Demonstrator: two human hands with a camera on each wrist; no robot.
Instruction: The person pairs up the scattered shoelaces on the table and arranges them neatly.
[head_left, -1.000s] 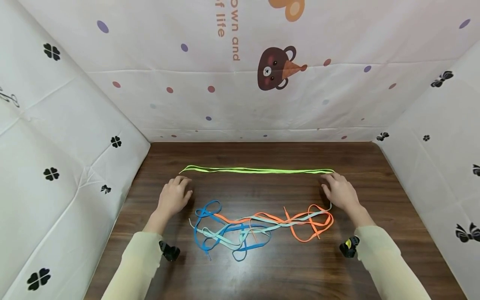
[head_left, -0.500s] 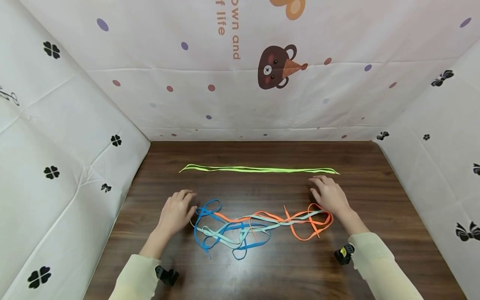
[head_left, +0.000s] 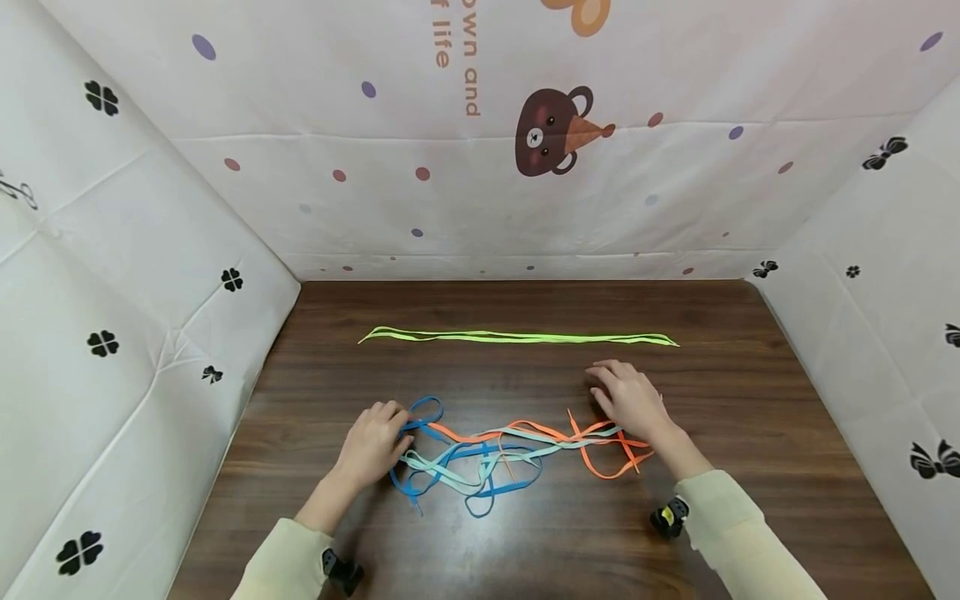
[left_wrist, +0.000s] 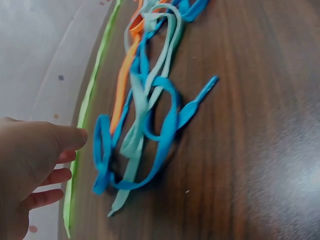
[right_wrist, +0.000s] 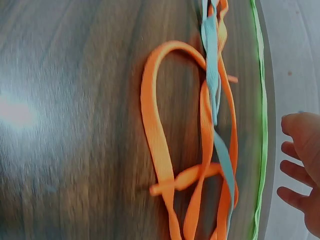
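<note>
A tangle of flat shoelaces lies on the brown table: a blue lace at its left, an orange lace at its right, and a pale mint lace running between them. Beyond it a bright green shoelace stretches straight across in several strands. My left hand hovers at the tangle's blue end, fingers loosely bent; the left wrist view shows nothing in its grasp. Over the orange end is my right hand, likewise holding nothing, its fingers apart in the right wrist view. Each hand hides part of the laces below it in the head view.
The wood-grain table meets a white patterned cloth along its back edge. Similar cloth walls rise on both sides. A small black camera is worn at the right wrist, another at the left.
Both hands have drawn back from the green shoelace's ends. The left moved right and nearer to me, the right moved left and nearer, each now over an end of the tangle. The laces look unmoved.
</note>
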